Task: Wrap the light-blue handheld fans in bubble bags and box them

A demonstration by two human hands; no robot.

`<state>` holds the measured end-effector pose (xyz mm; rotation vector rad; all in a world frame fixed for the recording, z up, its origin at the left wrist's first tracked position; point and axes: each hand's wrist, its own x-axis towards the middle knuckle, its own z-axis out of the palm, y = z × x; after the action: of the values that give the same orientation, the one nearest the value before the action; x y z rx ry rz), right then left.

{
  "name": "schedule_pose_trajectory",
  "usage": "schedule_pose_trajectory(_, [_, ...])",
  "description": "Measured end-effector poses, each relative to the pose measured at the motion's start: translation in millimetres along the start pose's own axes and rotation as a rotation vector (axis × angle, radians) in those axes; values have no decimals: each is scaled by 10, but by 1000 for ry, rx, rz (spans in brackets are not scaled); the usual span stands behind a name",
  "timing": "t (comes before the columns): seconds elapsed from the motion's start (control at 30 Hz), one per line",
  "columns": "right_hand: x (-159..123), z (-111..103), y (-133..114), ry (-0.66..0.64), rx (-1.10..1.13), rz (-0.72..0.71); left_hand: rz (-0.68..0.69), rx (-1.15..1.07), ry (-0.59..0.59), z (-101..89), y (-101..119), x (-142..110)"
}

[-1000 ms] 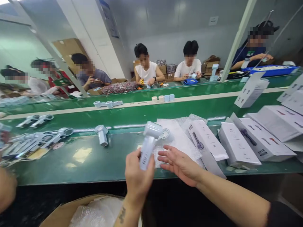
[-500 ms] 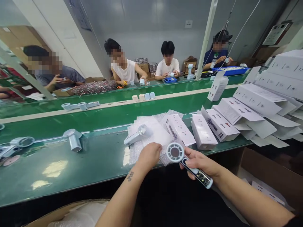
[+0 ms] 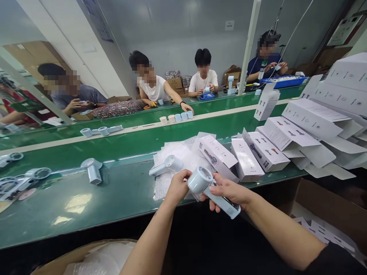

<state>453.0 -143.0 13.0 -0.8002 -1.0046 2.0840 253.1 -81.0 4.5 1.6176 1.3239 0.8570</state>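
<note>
My right hand [image 3: 226, 193] is wrapped round the handle of a light-blue handheld fan [image 3: 199, 179], its round head tilted up toward my left hand. Beside that head, my left hand [image 3: 178, 185] has its fingers closed at the near edge of the clear bubble-wrap bags [image 3: 168, 187]; the fan head partly hides the fingertips. A second light-blue handheld fan [image 3: 164, 166] lies on the bags, just beyond my left hand. Another handheld fan [image 3: 92, 170] rests farther left on the green bench.
White printed boxes [image 3: 248, 160] stand at the right, with a pile of open cartons [image 3: 309, 126] beyond. More fans [image 3: 25, 183] lie at the far left. Small blue cups [image 3: 181, 116] line the conveyor. Below the bench is a cardboard box [image 3: 43, 267] of bubble wrap. Several co-workers sit opposite.
One fan has gone from my left hand onto the bags. My right hand has picked up another fan and turned its head toward my left hand. A co-worker's hand has reached the cups.
</note>
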Motion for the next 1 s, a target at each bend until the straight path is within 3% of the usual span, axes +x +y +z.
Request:
schedule_pose_trajectory(0.1, [101, -79, -6, -44, -40, 110, -39, -92, 0, -1, -64, -105])
schedule_pose_trajectory(0.2, [178, -142, -26, -132, -60, 128, -49, -130, -98, -45, -116, -177])
schedule_pose_trajectory(0.23, [196, -149, -33, -147, -66, 129, -49, -147, -73, -57, -134, -191])
schedule_pose_trajectory(0.37, [219, -122, -49, -3, -94, 118, -14, -333, 313, -29, -176, -211])
schedule_pose_trajectory(0.43, [206, -81, -49, 84, -136, 133, 29, -340, 392, 45, -148, -205])
schedule_pose_trajectory(0.57, [164, 32, -54, 163, -305, 176, 101, -174, 385, 193, -4, -123])
schedule_pose_trajectory(0.63, [132, 58, -60, 148, -328, 169, 134, -118, 323, 181, 67, -58])
schedule_pose_trajectory(0.73, [66, 5, -71, 66, -223, 158, 253, -17, 143, 36, 121, 10])
schedule_pose_trajectory(0.83, [20, -110, -101, -51, -53, 96, 353, 43, 56, -127, 120, 14])
schedule_pose_trajectory(1.0, [93, -208, -136, -160, 110, 55, 276, -112, -3, -107, 80, 12])
